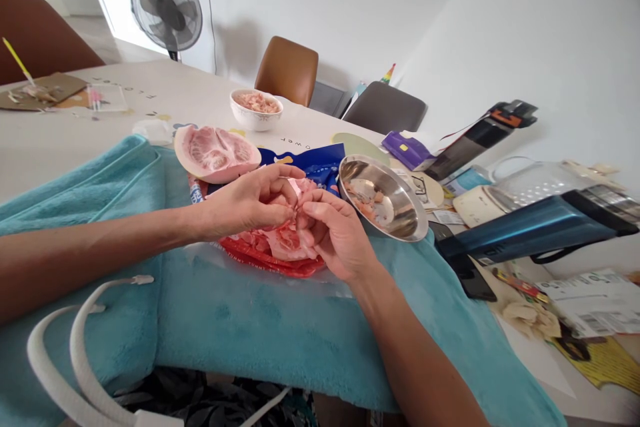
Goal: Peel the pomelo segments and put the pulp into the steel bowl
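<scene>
My left hand [250, 203] and my right hand [333, 230] meet over a red plastic bag [280, 260] and pinch a pink pomelo segment [295, 197] between their fingertips. Peeled pink skin and pith [280, 243] lie on the bag under the hands. A half pomelo [216, 153], cut face up, sits just behind my left hand. A steel bowl [395, 210] with a few pink pieces stands tilted to the right of my right hand. A white bowl of pomelo flesh [256, 109] stands farther back.
A teal towel [210, 320] covers the near table edge. A blue bag [313, 163] lies behind the hands. Clutter at the right includes a dark blue flask [530, 230], a glass jar [535, 183], papers [590, 307]. Chairs [287, 70] and a fan [167, 8] stand beyond.
</scene>
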{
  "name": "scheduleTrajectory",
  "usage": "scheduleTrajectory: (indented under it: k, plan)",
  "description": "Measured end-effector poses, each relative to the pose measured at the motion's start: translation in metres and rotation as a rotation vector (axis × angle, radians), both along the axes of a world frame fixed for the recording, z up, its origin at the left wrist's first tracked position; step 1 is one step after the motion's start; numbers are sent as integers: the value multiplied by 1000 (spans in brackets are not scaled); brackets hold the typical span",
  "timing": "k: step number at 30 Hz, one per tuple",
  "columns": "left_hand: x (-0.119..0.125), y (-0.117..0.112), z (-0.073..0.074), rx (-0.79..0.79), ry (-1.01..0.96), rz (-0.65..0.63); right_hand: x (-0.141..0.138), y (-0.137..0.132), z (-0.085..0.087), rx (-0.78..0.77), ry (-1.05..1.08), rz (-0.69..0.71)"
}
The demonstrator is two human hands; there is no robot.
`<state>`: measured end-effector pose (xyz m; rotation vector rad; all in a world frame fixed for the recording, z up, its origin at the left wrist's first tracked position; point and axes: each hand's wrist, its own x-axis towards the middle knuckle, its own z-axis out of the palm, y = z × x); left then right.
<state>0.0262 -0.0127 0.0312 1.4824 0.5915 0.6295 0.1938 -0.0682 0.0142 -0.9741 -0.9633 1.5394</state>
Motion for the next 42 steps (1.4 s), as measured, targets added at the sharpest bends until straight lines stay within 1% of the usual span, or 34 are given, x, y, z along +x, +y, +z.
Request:
scheduleTrajectory:
  k: [5, 9, 14, 18, 21, 24, 27, 30, 35, 39, 42]
  plan:
    - [-1, 1, -4, -7, -34, 2, -3, -2, -1, 88, -139, -14]
    - [-1, 3, -7, -8, -12, 26, -5, -1, -2, 164, -226, -35]
    - [-1, 6, -7, -95, -22, -39, -1, -1, -4, 224, -314, -30]
    - [-2, 7, -6, -132, -19, -51, 1, -1, -4, 232, -302, -23]
    - [-3, 7, -7, -127, -21, -89, 1, -1, -4, 196, -262, -9]
    - [-4, 7, -8, -168, -55, -104, 0, 0, -4, 144, -182, 6]
    - [-4, 8, -9, -232, -89, -96, 0, 1, -3, 94, -120, -4]
    - [-4, 8, -9, -262, -102, -69, 2, 1, -3, 89, -105, 0]
    - [-3, 10, -8, -232, -65, -41, 1, 0, -5, 151, -161, 2]
    - [-4, 12, -11, -155, -42, -39, -3, 0, -5, 203, -245, -43]
    - [-5, 11, -11, -137, -5, -57, -3, 0, -5, 239, -283, -68]
